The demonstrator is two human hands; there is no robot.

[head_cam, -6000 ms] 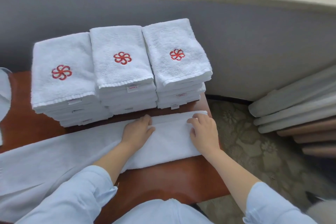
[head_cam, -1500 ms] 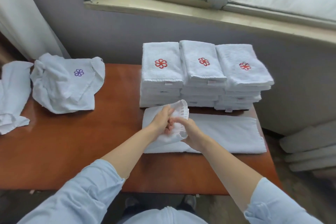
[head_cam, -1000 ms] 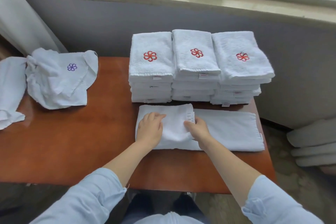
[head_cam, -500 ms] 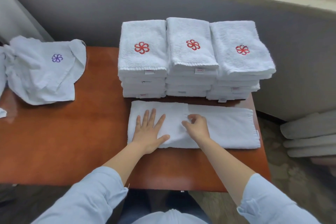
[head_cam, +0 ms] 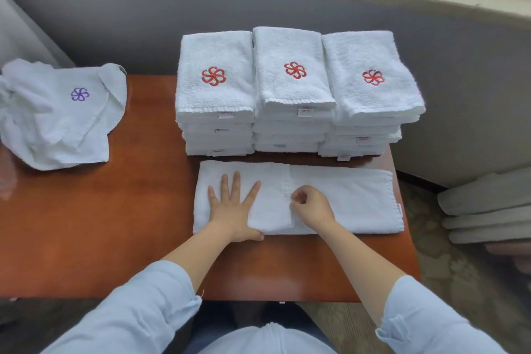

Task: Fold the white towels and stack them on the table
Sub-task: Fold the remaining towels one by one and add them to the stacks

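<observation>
Towel (head_cam: 342, 198) on the near right part of the table (head_cam: 100, 224), a long white strip with its left end folded over onto itself. Far left, a crumpled cloth (head_cam: 57, 115) with a purple flower mark sits at the table's edge, well apart from the work. Moving in, the left hand (head_cam: 232, 207) lies flat on the folded end, fingers spread wide, palm pressing down. Just beside it, the right hand (head_cam: 311, 205) is curled, fingertips pinching the edge of the folded flap. Behind both hands, three stacks (head_cam: 293, 89) of folded white towels stand side by side against the wall (head_cam: 459, 80), each top one showing a red flower mark. Pale blue sleeves (head_cam: 138, 304) at the bottom.
</observation>
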